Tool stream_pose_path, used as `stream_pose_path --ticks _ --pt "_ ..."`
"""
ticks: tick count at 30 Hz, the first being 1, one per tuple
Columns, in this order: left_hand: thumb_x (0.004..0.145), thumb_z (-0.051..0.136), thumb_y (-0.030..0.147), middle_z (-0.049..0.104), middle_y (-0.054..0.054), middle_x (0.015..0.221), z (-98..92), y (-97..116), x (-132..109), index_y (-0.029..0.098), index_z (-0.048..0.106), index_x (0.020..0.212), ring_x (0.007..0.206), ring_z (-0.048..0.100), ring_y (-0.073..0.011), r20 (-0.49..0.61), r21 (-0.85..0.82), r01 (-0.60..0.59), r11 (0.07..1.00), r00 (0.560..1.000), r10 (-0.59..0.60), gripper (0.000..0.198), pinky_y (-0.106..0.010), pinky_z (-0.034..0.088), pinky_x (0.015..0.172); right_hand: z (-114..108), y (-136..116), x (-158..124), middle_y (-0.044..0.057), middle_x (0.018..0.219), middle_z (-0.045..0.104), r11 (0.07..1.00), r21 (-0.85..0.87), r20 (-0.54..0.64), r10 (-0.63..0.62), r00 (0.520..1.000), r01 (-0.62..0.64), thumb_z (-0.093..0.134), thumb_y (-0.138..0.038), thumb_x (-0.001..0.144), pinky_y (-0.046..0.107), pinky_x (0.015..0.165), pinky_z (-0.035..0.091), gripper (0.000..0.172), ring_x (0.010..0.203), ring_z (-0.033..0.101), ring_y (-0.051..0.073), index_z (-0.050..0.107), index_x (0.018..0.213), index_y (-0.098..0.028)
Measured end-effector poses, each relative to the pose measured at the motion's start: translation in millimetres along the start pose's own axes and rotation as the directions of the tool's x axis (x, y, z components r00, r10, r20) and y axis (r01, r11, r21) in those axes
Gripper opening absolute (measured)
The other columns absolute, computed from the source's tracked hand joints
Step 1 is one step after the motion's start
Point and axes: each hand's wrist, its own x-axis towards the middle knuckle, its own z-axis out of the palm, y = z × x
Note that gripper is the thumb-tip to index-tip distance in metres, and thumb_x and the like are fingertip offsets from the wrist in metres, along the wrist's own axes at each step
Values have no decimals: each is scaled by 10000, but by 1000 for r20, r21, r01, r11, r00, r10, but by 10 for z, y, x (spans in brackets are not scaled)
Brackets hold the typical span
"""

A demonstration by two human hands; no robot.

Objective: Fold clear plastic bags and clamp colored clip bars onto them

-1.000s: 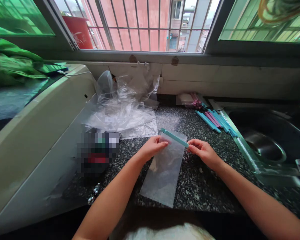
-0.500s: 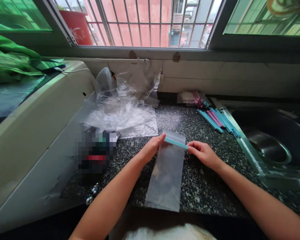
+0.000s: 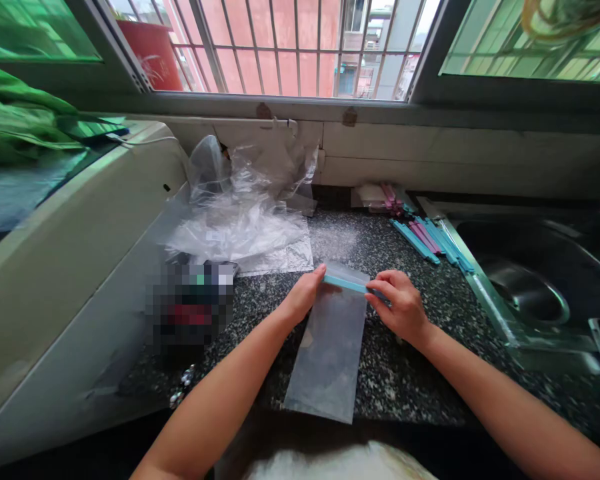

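Light-blue clip lies level across clear bag; your right grip has shifted inward.
Your left hand is closed at the clip's left end. The bag is over the table, between your 2 hands. Your right hand has finger and thumb nearly together about the clip's right end. Judgement: the clip is better placed than 1 second ago, full closure unconfirmed.

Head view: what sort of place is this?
Most likely a kitchen, perhaps in a home: a metal-rimmed sink is set into a dark speckled counter, below a window with bars.
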Motion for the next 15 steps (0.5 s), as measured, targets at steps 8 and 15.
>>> stream_pose_path --ticks 8,15 --pt "681 459 678 617 -61 524 80 46 -51 113 634 536 541 516 -151 -25 8 -18 1000 1000 18 609 -259 384 581 65 -18 -21 33 713 559 987 -14 -38 -159 987 159 576 -260 805 252 615 458 74 668 539 143 591 818 -188" --pt "584 519 734 535 -20 473 118 21 -64 114 582 512 458 412 -100 -18 -93 -5 996 1000 3 627 -234 277 470 53 -31 -43 8 615 521 972 -18 -67 -233 970 232 547 -254 821 208 513 406 86 546 505 108 564 782 -180"
